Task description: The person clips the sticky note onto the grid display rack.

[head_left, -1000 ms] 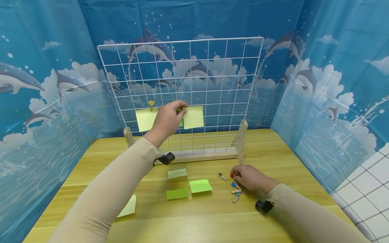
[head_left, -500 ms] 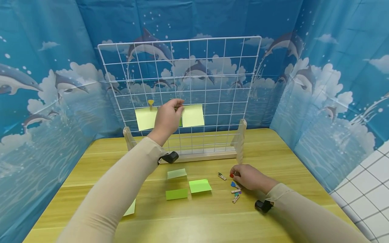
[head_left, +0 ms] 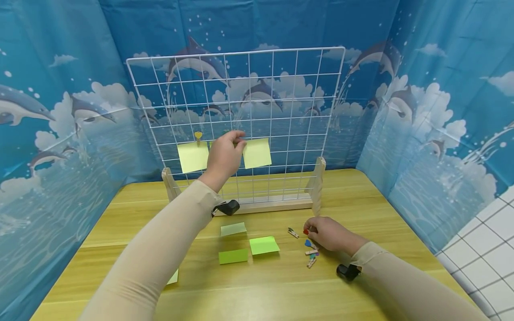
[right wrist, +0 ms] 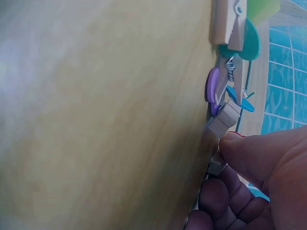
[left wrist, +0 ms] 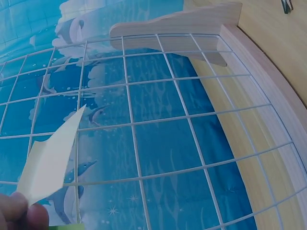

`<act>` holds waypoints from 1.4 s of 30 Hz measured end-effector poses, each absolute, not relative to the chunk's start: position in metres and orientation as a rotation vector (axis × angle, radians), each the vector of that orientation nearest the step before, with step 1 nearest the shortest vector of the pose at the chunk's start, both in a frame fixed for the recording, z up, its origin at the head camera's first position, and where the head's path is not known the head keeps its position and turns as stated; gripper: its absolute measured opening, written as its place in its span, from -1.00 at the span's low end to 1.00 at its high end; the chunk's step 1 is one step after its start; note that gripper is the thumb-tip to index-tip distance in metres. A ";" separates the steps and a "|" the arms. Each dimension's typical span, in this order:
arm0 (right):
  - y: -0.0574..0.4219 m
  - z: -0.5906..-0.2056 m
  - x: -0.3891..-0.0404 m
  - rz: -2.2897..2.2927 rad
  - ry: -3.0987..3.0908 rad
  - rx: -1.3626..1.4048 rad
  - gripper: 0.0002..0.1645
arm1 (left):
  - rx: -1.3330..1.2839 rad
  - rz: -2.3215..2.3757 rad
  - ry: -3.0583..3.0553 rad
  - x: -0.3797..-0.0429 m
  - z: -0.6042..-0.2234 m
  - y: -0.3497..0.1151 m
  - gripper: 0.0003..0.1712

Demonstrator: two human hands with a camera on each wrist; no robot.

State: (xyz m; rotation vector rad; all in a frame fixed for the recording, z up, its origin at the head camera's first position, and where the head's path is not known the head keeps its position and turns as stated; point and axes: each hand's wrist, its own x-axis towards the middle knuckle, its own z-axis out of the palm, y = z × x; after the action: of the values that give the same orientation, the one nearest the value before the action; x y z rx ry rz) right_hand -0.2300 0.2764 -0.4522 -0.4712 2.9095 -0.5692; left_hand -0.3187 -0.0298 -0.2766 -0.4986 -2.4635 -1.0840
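Note:
In the head view my left hand (head_left: 224, 157) is raised in front of a white wire grid panel (head_left: 273, 51). Its thumb and fingers pinch the left edge of a pale yellow sticky note (head_left: 258, 154); the left wrist view shows this note (left wrist: 53, 160) bent and tilted against the wires. A green note (left wrist: 67, 227) shows partly behind the hand. Left of it, a heart-topped yellow clothespin (head_left: 198, 137) holds another pale yellow note (head_left: 192, 157) on the grid. Low at the table, my right hand (head_left: 330, 233) pinches a small wooden clothespin with a red top (head_left: 306, 232).
Beside the right hand lie several small clothespins (head_left: 311, 253) with coloured tops, and one with a green top (head_left: 293, 232). Green notes (head_left: 264, 245) and a pale note (head_left: 233, 229) lie mid-table. Wooden feet (head_left: 318, 185) support the grid. A dolphin-print curtain hangs behind.
My left hand and forearm have shifted slightly right at the grid, still pinching the pale yellow note. A green sliver now shows left of the hand. The right hand stays in place.

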 end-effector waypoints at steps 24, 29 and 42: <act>0.278 -0.456 -0.232 -0.570 2.911 -0.463 -0.90 | -0.379 -1.191 -2.511 -0.321 -0.272 -0.023 -0.59; 0.278 -0.456 -0.231 -0.572 2.911 -0.468 -0.89 | -0.362 -1.159 -2.536 -0.322 -0.268 -0.021 -0.60; 0.280 -0.456 -0.232 -0.574 2.919 -0.472 -0.90 | -0.286 -1.105 -2.588 -0.321 -0.262 -0.015 -0.64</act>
State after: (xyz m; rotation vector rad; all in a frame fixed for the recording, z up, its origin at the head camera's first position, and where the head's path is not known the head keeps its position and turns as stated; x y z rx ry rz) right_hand -0.2319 0.2802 -0.4557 -0.4724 2.9187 -0.5742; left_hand -0.3209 -0.0152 -0.2622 -0.2863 -2.5878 -1.1049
